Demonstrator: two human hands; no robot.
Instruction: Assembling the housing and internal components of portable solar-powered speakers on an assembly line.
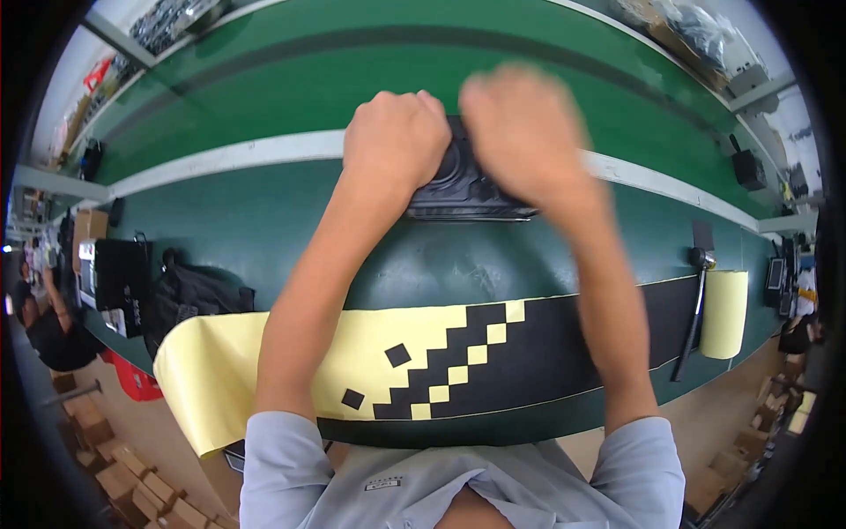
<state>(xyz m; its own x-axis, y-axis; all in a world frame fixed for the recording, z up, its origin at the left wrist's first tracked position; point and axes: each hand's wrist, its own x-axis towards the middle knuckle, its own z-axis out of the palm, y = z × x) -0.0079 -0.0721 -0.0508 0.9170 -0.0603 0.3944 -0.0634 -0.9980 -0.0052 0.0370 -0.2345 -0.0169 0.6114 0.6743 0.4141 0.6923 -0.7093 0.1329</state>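
A black plastic housing (476, 201) with a round recess lies at the far side of the green bench, between my two hands. Against its left side is my left hand (397, 139), closed, fingers curled and pressed to the housing. My right hand (524, 132), smeared by motion, is balled up above the housing's right part; whatever its fingers hold is hidden. Nearer to me stretches a black sheet on yellow backing (564, 344), with small squares cut out in steps and several black squares left on the yellow. Its left end curls up under my left forearm.
A yellow roll (724, 314) stands at the right, with a black-handled hammer (692, 309) beside it. At the left are a black bag (194, 291) and a black box (122, 273). A white rail (238, 156) crosses behind. Another person (57, 331) is at far left.
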